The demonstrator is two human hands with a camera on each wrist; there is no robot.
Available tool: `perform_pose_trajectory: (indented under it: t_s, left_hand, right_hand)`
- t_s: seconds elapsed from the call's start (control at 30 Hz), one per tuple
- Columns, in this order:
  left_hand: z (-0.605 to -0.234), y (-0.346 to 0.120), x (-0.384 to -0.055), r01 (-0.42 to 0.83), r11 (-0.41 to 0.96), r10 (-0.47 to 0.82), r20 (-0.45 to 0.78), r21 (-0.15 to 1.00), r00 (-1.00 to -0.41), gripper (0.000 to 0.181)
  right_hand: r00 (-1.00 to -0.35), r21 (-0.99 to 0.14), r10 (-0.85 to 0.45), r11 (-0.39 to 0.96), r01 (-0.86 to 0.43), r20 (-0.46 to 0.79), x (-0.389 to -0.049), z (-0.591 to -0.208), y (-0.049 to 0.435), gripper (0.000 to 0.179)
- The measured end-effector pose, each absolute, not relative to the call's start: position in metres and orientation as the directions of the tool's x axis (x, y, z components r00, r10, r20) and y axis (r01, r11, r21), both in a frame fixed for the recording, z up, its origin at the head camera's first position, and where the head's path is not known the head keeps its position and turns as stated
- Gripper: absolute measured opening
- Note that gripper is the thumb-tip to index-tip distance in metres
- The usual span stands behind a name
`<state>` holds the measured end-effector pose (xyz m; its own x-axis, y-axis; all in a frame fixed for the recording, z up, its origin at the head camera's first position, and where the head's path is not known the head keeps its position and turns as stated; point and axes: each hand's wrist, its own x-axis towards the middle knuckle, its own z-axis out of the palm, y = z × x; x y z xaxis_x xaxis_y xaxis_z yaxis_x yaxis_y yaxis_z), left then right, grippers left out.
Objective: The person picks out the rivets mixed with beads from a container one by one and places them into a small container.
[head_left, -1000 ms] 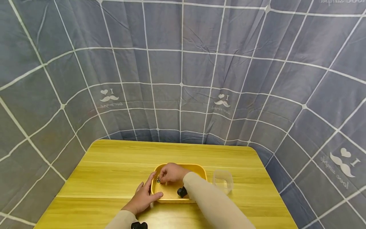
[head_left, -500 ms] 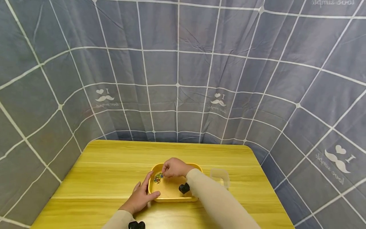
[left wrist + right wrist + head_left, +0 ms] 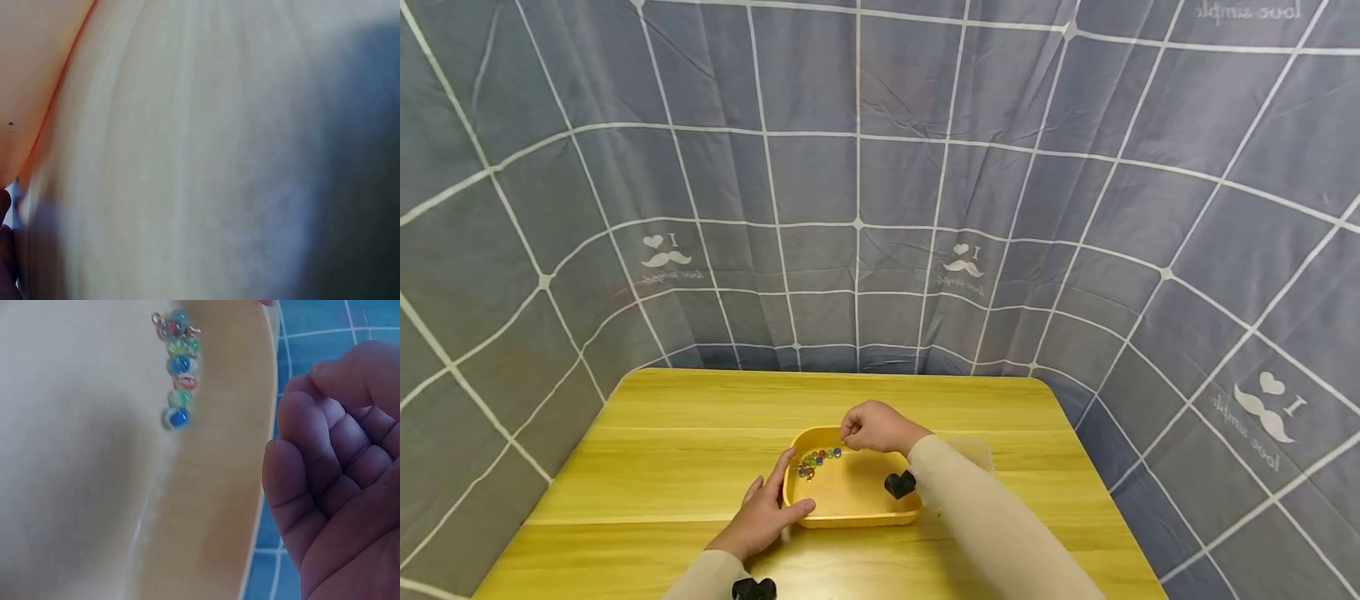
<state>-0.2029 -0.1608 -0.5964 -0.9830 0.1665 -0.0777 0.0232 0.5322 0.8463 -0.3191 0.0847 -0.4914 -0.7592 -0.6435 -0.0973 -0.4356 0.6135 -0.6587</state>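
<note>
A yellow tray (image 3: 857,510) lies on the table. Inside its far-left corner is a bunch of colourful glass marbles (image 3: 815,460). Small metal rings or loops (image 3: 156,319) show at one end of that row in the right wrist view. My left hand (image 3: 760,517) holds the tray's left end, thumb over the near rim and fingers along the outer side. Above the far rim hovers my right hand (image 3: 880,429), apart from the marbles. Its fingers curl and the thumb meets the index finger (image 3: 303,419); nothing shows between them. The left wrist view is mostly blurred.
A clear plastic container (image 3: 973,454) stands right of the tray, largely hidden behind the right sleeve (image 3: 992,517). The wooden table (image 3: 700,417) ends at a grey-blue checked curtain (image 3: 820,275) around its back and sides.
My right hand has risen off the marbles and moved right and away, over the far rim. The marbles it covered now show in a curved row. My left hand keeps its hold.
</note>
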Motion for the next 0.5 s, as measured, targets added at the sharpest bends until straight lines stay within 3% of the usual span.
perform_pose_trajectory:
  t_s: [0.5]
  left_hand:
    - [-0.595, -0.156, -0.196, -0.007, 0.529, 0.162, -0.109, 0.849, -0.981, 0.100]
  right_hand:
    - [-0.823, -0.626, -0.567, 0.653, -0.427, -0.031, -0.314, -0.471, 0.153, 0.003]
